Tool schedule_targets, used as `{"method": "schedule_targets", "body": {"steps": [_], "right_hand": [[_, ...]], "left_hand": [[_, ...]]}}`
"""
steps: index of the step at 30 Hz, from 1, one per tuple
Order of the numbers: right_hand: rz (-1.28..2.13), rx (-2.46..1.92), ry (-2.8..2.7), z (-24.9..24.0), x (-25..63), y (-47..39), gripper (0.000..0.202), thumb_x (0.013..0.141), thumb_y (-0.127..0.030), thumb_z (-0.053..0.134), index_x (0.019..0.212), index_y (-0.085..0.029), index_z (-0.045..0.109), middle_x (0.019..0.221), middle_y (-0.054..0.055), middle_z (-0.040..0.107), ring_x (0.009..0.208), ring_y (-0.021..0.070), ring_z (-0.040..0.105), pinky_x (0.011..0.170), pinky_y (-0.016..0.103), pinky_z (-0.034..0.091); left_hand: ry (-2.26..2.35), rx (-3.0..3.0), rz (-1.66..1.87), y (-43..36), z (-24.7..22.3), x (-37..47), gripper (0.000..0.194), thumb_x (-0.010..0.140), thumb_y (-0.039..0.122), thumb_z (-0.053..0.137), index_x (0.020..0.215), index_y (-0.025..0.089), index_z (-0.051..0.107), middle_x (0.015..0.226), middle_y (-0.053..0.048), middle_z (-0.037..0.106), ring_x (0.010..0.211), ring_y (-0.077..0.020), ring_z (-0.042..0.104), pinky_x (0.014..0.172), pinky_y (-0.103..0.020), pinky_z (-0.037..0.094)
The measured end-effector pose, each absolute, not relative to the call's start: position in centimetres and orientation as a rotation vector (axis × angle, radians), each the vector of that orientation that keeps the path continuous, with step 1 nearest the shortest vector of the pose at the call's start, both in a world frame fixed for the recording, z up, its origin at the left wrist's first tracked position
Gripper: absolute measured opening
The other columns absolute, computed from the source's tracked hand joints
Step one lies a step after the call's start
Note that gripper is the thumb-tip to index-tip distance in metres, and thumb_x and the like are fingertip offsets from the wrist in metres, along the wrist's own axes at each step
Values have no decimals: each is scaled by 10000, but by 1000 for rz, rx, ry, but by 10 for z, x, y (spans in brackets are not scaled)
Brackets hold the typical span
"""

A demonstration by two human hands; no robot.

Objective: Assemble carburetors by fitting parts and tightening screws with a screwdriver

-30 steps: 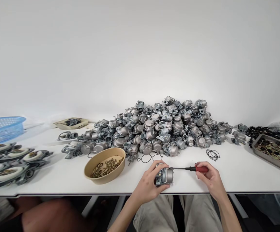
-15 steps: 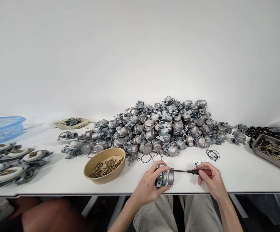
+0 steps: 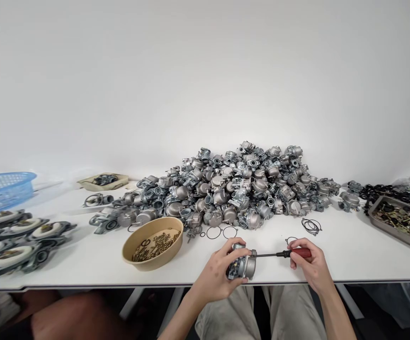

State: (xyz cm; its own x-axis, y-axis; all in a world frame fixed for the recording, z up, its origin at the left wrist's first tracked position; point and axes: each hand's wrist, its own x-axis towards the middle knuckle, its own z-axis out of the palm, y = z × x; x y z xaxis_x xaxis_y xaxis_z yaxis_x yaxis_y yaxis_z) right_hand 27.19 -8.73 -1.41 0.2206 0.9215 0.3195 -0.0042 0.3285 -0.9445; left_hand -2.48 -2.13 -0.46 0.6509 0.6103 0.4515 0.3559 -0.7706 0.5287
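A grey metal carburetor (image 3: 248,267) lies on its side near the table's front edge, with my left hand (image 3: 221,271) closed around it. Fingers cover its top and the thumb presses below. In my right hand (image 3: 309,264) is a screwdriver (image 3: 301,253) with a red handle, held level. Its dark shaft points left, and the tip meets the carburetor's upper edge by my left fingertips. Whether a screw sits under the tip is too small to tell. Thin black rubber rings (image 3: 214,232) lie just behind the carburetor.
A big heap of carburetors (image 3: 222,189) stands against the wall. A tan bowl (image 3: 132,259) of brass-coloured small parts is to the left, beside parts with white rings (image 3: 13,255) and a blue basket (image 3: 8,191). At right are a metal tray (image 3: 399,236) and more black rings (image 3: 311,226).
The carburetor has turned slightly in my left hand, and its upper edge sits a little lower. The screwdriver's tip has dropped with it, leaving the shaft more level.
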Motion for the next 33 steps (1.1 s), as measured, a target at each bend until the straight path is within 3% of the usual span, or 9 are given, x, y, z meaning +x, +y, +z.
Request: {"method": "schedule_targets", "body": {"steps": [7,14,23,33], "right_hand": [[838,-1058,-1159,-7,269,-89,342,785,-498,870,856,-203,710,863,71,752,510,158,645,502,301,548],[861,-1047,-1179,-6,266,-88,355,875,-541,782,855,-188,745,873,98,778,553,177,675,530,311,565],[789,-1105,-1201,-6,268,-89,376,824,-570,814,807,-205,724,869,95,789,546,186,689,575,339,607],[758,-1061,-1275,-8,271,-93,305,840,-501,823,781,-217,730,936,88,761,604,202,735,641,351,636]], "left_hand": [[788,2467,876,-22,-4,-25,437,828,269,750,1243,275,611,1399,-135,558,1138,-323,662,905,-411,570],[876,2404,916,-24,-3,-23,487,809,203,751,1261,289,591,1405,-116,573,1201,-322,648,954,-412,562],[897,2397,927,-24,-2,-23,490,801,201,777,1253,287,608,1390,-114,588,1172,-314,668,949,-400,573],[883,2375,922,-23,-1,-24,527,777,153,789,1246,288,593,1381,-100,591,1202,-309,654,989,-404,552]]}}
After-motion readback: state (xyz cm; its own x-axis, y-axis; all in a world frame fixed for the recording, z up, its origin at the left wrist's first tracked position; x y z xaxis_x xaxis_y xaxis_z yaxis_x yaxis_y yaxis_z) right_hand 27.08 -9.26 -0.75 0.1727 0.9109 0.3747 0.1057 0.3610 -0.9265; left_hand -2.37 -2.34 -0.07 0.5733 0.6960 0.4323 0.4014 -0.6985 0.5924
